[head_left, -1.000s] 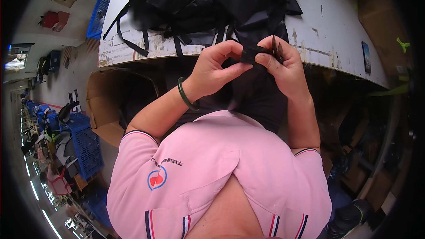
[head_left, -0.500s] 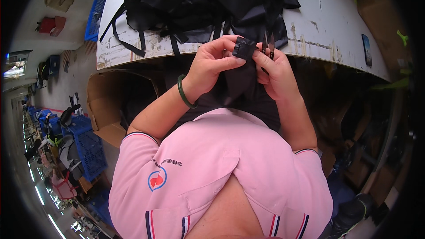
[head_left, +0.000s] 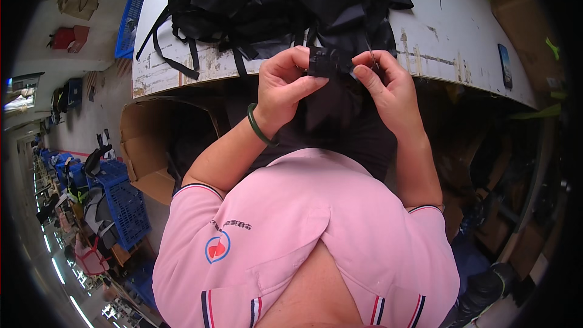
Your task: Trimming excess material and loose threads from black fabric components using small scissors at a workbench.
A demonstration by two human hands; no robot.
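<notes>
A small piece of black fabric (head_left: 328, 62) is pinched between my left hand (head_left: 284, 82) and my right hand (head_left: 382, 82), just above the near edge of a worn white table (head_left: 449, 36). My right hand also holds a thin metal tool, possibly small snips, near its fingertips. More black fabric hangs from the piece down to my lap. A green bangle (head_left: 258, 129) is on my left wrist. A pile of black fabric and straps (head_left: 273, 0) covers the table beyond my hands.
An open cardboard box (head_left: 155, 146) stands on the floor at my left. Blue plastic crates (head_left: 121, 200) with goods line the aisle further left. A dark phone (head_left: 505, 65) lies on the table's right end. Dark clutter sits under the table at right.
Both hands have risen with the fabric piece, from over my lap toward the table edge. The fingers have shifted their grip on it.
</notes>
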